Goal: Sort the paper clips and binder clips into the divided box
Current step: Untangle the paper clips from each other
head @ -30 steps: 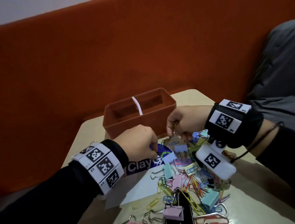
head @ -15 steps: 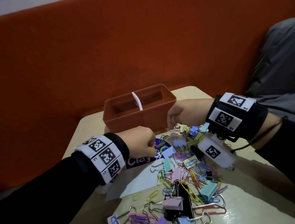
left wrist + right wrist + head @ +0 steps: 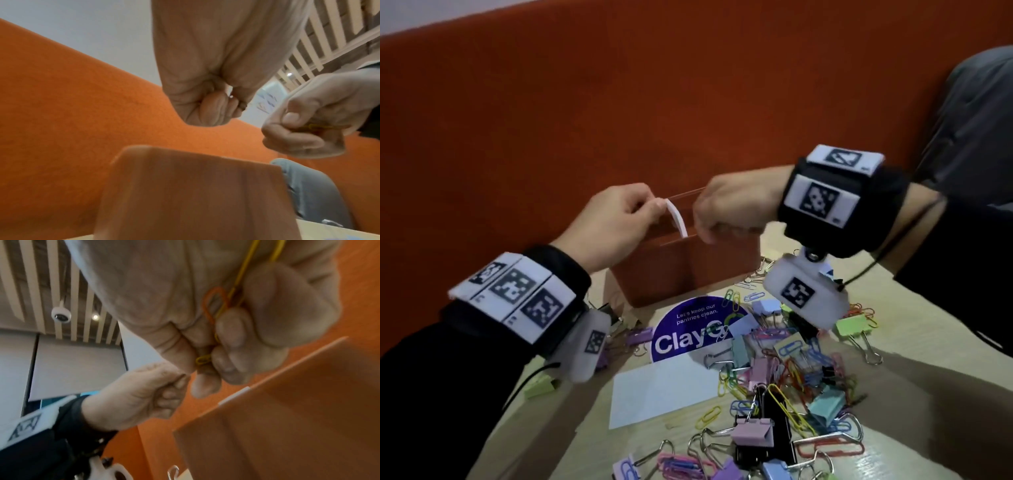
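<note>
The orange divided box (image 3: 688, 270) stands at the back of the table, its white divider (image 3: 678, 219) showing between my hands. My left hand (image 3: 619, 219) hovers over the left compartment with its fingers curled. In the left wrist view a small wire loop (image 3: 242, 105), seemingly a paper clip, shows in its pinch. My right hand (image 3: 729, 212) is over the right compartment. The right wrist view shows it gripping yellow and orange paper clips (image 3: 216, 305). The mixed pile of clips (image 3: 784, 370) lies in front of the box.
A blue round sticker (image 3: 688, 335) and a white sheet (image 3: 664, 390) lie before the box. Loose binder clips, such as a pink one (image 3: 753, 435) and a green one (image 3: 854, 325), spread to the right. An orange backrest (image 3: 551, 137) rises behind, with grey cloth (image 3: 979, 120) at right.
Both hands rose from the clip pile to above the box. The right hand carried its paper clips up, and the left moved up and right toward the divider.
</note>
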Available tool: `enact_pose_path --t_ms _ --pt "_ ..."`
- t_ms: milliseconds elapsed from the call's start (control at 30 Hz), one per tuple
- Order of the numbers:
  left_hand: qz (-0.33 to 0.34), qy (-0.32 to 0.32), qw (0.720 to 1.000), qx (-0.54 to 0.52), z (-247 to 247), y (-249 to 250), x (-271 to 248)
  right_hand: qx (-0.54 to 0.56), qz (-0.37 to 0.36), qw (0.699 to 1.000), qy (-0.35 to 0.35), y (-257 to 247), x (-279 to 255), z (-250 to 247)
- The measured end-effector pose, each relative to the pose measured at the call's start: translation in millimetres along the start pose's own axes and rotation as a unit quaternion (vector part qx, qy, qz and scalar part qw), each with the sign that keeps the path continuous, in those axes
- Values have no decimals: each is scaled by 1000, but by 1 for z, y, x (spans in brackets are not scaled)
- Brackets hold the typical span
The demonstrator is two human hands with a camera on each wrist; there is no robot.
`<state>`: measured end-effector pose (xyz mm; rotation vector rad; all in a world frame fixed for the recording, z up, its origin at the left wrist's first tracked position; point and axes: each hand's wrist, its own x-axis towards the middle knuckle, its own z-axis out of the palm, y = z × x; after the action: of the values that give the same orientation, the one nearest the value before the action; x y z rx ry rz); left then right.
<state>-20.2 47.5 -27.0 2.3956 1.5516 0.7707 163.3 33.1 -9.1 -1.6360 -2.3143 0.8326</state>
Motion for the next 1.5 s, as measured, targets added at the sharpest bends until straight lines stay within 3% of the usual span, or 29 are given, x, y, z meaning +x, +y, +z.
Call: enact_pose_path --t_ms 67,167,367,467,600,700,767,867,967,1067,1167,1367,1500 --pt "-63 -26 997 31 -2 -12 7 61 2 997 36 -12 16 -5" --pt "-119 -38 992 -15 2 -20 8 126 10 989 74 -33 41 -9" --pt "-186 -12 976 -113 -5 -18 7 220 28 971 93 -53 79 5" --pt "-196 -14 968 -155 -10 -16 -1 180 24 979 92 -50 78 9" --pt "-73 19 996 52 -6 -9 -16 119 -42 980 150 -37 62 4" --pt "16 31 996 81 5 6 -27 112 -57 978 165 -29 49 2" --pt "22 -37 996 76 14 13 -30 112 -67 981 141 -22 38 -2" --pt "31 -190 977 95 26 14 -36 53 -73 990 113 -9 20 -8" --pt "48 -292 950 98 40 14 -45 -67 -73 995 11 6 5 0" --pt "73 -313 939 121 50 16 -48 -243 -78 965 -64 16 1 18" --pt "90 -305 941 117 53 20 -48 -377 -112 917 -75 19 4 31" --pt "112 -290 942 126 54 23 -47 -469 -104 871 -105 22 15 56" --pt "93 -304 943 101 53 18 -44 -473 -125 867 -96 23 18 60"
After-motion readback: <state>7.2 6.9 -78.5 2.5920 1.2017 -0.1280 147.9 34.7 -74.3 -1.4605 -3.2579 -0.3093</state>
